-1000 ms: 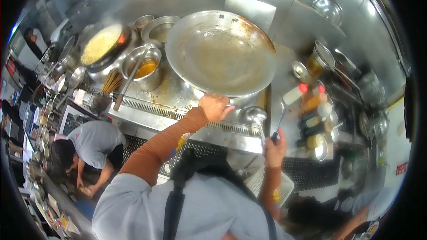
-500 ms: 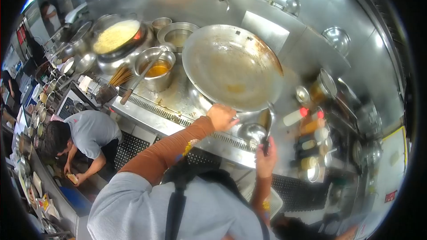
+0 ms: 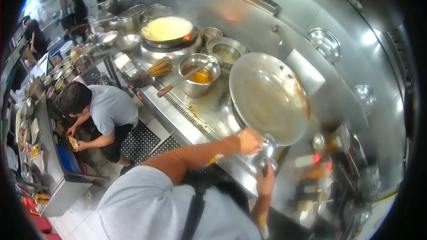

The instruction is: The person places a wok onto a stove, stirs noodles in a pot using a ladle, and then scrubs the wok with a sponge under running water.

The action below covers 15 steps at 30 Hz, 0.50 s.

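A wide steel wok rests tilted on the stove, its inside thinly smeared. My left hand is closed at the wok's near edge, on its handle. Lower down, my right hand grips the dark handle of a ladle, whose bowl is close to the wok's rim and to my left hand. Another round metal bowl shape shows just above my right hand, blurred. Left of the wok stands a steel pot with orange liquid and a wooden-handled ladle across it.
A second wok with pale yellow food sits over flame at the back. A bamboo brush lies near the pot. Sauce bottles stand at the right. A co-worker bends at the left counter, holding something.
The view has swung left, so the stove appears farther right. The ladle bowl has risen toward the wok's rim beside my left hand. Both hands keep their grips.
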Each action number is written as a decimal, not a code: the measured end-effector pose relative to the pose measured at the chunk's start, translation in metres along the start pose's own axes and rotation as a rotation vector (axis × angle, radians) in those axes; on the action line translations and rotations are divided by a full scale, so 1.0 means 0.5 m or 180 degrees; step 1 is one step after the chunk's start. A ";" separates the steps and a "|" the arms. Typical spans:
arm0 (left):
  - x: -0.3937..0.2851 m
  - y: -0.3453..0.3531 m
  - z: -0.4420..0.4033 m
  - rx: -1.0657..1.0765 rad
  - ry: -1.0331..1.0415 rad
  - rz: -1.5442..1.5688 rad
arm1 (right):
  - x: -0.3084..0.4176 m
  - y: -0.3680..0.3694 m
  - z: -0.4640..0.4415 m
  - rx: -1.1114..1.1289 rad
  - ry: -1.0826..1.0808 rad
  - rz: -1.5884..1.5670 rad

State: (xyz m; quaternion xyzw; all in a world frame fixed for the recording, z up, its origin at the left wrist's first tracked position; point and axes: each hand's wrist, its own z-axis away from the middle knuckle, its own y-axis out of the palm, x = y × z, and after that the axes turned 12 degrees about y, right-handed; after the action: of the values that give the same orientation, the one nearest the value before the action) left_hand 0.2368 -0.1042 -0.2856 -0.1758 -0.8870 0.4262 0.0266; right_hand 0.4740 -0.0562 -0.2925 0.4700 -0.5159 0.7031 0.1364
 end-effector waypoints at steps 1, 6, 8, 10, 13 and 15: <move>-0.001 -0.004 0.001 -0.0039 0.0034 0.0005 | -0.007 0.000 -0.002 0.0076 0.0059 0.0128; -0.034 -0.053 0.037 -0.0599 -0.0002 0.0219 | -0.043 -0.009 -0.005 0.0269 0.0045 0.0272; -0.076 -0.098 0.094 -0.0778 -0.0058 0.0432 | -0.062 -0.007 -0.014 0.0301 0.0046 0.0025; -0.102 -0.111 0.178 -0.0564 -0.0283 0.0755 | -0.039 -0.014 -0.003 0.0177 -0.0150 0.0134; -0.133 -0.145 0.313 -0.0226 -0.0913 0.0963 | -0.017 -0.024 -0.001 0.0156 -0.0215 0.0077; -0.144 -0.176 0.376 -0.0052 -0.1395 0.0889 | -0.011 -0.031 -0.009 0.0059 -0.0346 0.0356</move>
State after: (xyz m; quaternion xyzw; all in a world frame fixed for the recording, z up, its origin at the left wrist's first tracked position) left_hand 0.2418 -0.3194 -0.3305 -0.2003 -0.8421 0.4464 -0.2267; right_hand 0.4850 -0.0438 -0.2879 0.4792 -0.5415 0.6877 0.0643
